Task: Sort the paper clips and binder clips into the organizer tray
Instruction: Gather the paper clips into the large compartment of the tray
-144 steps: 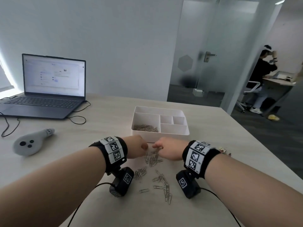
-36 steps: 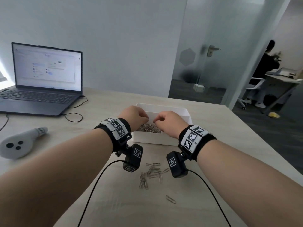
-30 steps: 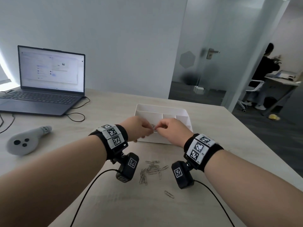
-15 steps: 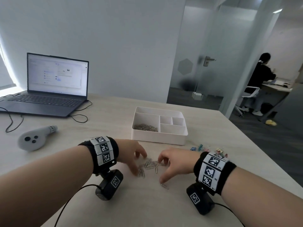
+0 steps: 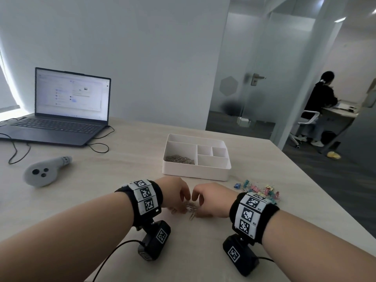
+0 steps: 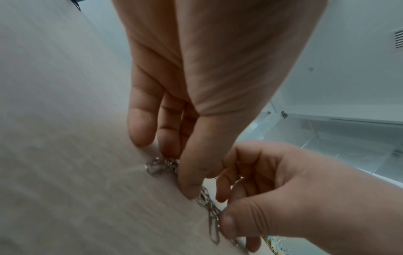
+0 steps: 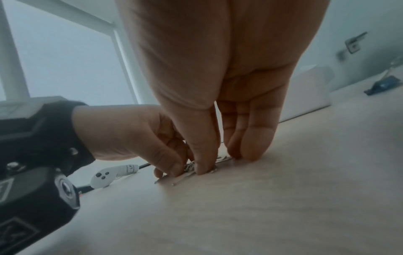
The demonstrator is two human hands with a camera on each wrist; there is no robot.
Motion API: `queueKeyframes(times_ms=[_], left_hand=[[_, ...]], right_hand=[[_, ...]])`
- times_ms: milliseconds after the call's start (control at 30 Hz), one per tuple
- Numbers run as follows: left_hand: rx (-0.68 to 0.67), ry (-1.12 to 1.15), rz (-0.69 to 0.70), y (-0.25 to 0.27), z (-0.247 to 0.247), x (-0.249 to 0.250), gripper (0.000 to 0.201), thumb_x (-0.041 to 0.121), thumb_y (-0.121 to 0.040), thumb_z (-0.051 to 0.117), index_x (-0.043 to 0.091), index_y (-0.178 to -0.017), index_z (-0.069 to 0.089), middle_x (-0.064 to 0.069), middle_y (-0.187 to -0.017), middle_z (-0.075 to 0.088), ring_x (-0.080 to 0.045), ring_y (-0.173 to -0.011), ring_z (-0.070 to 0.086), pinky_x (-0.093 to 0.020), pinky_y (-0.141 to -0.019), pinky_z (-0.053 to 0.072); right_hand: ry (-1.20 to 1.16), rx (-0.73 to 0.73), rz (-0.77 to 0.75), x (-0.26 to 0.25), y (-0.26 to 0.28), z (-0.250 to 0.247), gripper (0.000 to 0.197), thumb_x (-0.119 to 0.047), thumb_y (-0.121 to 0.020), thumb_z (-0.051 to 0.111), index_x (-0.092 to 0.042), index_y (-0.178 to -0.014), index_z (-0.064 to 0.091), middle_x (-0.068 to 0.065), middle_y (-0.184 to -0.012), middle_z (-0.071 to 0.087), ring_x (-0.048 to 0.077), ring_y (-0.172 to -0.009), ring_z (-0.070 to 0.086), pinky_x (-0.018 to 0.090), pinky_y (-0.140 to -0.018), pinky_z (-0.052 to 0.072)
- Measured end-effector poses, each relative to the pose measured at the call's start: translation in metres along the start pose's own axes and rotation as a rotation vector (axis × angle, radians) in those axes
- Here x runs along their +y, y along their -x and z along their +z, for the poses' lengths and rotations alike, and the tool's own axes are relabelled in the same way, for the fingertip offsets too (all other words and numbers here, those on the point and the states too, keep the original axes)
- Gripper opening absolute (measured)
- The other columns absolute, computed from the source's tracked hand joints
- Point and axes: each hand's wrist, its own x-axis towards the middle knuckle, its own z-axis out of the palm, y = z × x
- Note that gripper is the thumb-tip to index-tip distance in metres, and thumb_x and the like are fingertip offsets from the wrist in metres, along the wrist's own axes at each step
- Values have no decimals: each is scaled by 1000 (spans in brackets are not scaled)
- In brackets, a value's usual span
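Note:
A small bunch of silver paper clips [image 5: 190, 208] lies on the table in front of the white organizer tray [image 5: 195, 176]. My left hand [image 5: 182, 202] and right hand [image 5: 197, 201] meet over it, fingers curled. In the left wrist view my left hand [image 6: 174, 170] pinches the paper clips [image 6: 206, 198] between thumb and fingers. The right wrist view shows my right hand [image 7: 222, 160] pinching the same bunch [image 7: 189, 168] against the table. More paper clips [image 5: 180, 159] fill the tray's large left compartment. Coloured binder clips [image 5: 258, 189] lie in a heap to the right of my right wrist.
An open laptop [image 5: 61, 110] with cables stands at the back left. A grey controller [image 5: 43, 173] lies left of my arms. The table's right edge [image 5: 317, 192] drops to the floor. A person sits at a desk beyond the glass door [image 5: 321, 102].
Over a second ago both hands were over the tray's left compartment. They have come back to the table and drawn together, raking the scattered paper clips into one tight bunch.

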Motion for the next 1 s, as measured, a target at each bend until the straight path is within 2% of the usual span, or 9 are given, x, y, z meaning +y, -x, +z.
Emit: queueKeyframes(times_ms=[133, 233, 300, 367, 467, 633, 767, 900, 1000], left_hand=[[4, 0, -11, 1, 0, -2, 44, 38, -74, 81, 28, -116, 71, 11, -89, 66, 1, -50, 53, -19, -64, 49], [-14, -9, -19, 0, -2, 2, 39, 35, -74, 81, 27, -112, 74, 15, -76, 63, -5, -57, 58, -22, -69, 52], [-11, -4, -34, -3, -2, 3, 34, 33, -73, 81, 27, -107, 76, 13, -76, 67, -10, -64, 64, -23, -70, 54], [-10, -3, -54, -5, -1, 4, 29, 32, -73, 80, 26, -101, 78, 5, -83, 76, -12, -62, 66, -21, -66, 54], [-20, -11, -76, -8, -2, 4, 22, 32, -75, 76, 24, -94, 79, -4, -85, 78, -14, -56, 65, -23, -65, 57], [-44, -20, -104, -15, -4, 5, 18, 29, -77, 71, 20, -89, 79, -9, -80, 78, -15, -51, 62, -27, -68, 60], [-45, 44, -108, -20, -8, 2, 10, 23, -76, 71, 21, -84, 77, -5, -68, 74, -15, -47, 61, -25, -62, 58], [-41, 97, -98, -27, -10, -5, 8, 17, -75, 70, 25, -72, 70, 5, -53, 63, -15, -46, 60, -26, -54, 55], [-62, 159, -98, -30, -13, -12, 9, 15, -76, 70, 23, -72, 70, 4, -54, 63, -15, -48, 59, -24, -52, 53]], right_hand=[[-37, 3, 30, 5, 2, 2, 56, -40, -81, 78, -24, -131, 60, -8, -103, 56, 12, -89, 52, 23, -73, 38], [-86, -13, 26, 4, 1, 3, 60, -44, -78, 81, -21, -130, 63, -6, -103, 60, 17, -85, 60, 24, -66, 43], [-110, -16, 18, 1, 0, 5, 59, -46, -73, 84, -21, -124, 65, -3, -103, 65, 21, -84, 67, 23, -60, 47], [-76, 3, 8, -2, -2, 5, 52, -45, -73, 83, -20, -116, 68, -1, -103, 67, 19, -88, 65, 25, -65, 48], [-77, 24, 14, -4, -9, 4, 37, -38, -77, 81, -17, -107, 72, 4, -103, 68, 22, -92, 65, 30, -74, 52], [-177, 8, 42, -3, -18, 1, 21, -25, -81, 78, -11, -96, 73, 10, -92, 75, 19, -68, 66, 22, -57, 49], [-284, -15, 67, 0, -26, -1, 16, -19, -82, 76, -11, -96, 73, 6, -79, 72, 19, -63, 67, 29, -62, 58], [-298, -29, 70, 5, -32, -2, 7, -18, -82, 73, -20, -89, 70, -1, -72, 68, 16, -57, 64, 22, -54, 52], [-349, -50, 78, 10, -38, -2, 9, -12, -82, 70, -19, -88, 69, 2, -74, 70, 16, -58, 65, 23, -55, 55]])
